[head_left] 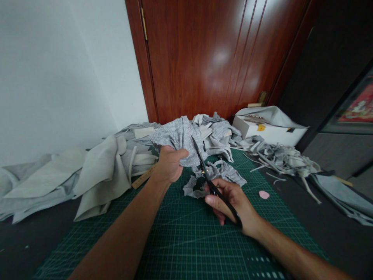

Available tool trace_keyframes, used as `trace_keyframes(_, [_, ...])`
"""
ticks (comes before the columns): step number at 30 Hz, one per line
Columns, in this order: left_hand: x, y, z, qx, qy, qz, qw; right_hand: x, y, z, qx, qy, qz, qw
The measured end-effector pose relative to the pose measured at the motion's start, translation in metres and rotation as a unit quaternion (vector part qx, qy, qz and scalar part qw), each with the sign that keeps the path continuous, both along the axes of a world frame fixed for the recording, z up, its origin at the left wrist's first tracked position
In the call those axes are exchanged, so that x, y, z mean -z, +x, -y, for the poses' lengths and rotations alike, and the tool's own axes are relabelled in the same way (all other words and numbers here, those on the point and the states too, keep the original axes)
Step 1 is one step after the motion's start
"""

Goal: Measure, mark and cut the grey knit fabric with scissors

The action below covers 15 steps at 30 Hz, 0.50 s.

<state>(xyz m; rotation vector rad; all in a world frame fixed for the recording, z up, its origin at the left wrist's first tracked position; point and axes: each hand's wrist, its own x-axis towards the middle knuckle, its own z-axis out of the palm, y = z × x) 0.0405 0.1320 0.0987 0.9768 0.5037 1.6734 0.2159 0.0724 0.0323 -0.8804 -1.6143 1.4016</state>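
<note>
Gripping the gray fabric point(177, 132) in our left hand point(169, 164), we should hold it taut, well supported beside the black scissors point(205, 171) held in our right hand point(234, 200).

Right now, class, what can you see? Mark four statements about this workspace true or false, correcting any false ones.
1. The right hand holds the black scissors. True.
2. The left hand is empty. False: its fingers grip grey fabric.
3. The pink piece lies on the green mat. True.
4. The white box is at the far left. False: it is on the right.
</note>
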Motion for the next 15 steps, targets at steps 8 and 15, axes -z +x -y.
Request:
trace_keyframes(8, [0.0006,-0.0016,-0.0011,0.003,-0.015,-0.007,1.0,0.0025,-0.0011,-0.0006,-0.005,-0.001,-0.004,1.0])
trace_keyframes(15, [0.0067,0.0009,0.0017,0.013,-0.029,-0.02,0.999,0.0042,-0.001,-0.0023,-0.005,0.002,-0.025,1.0])
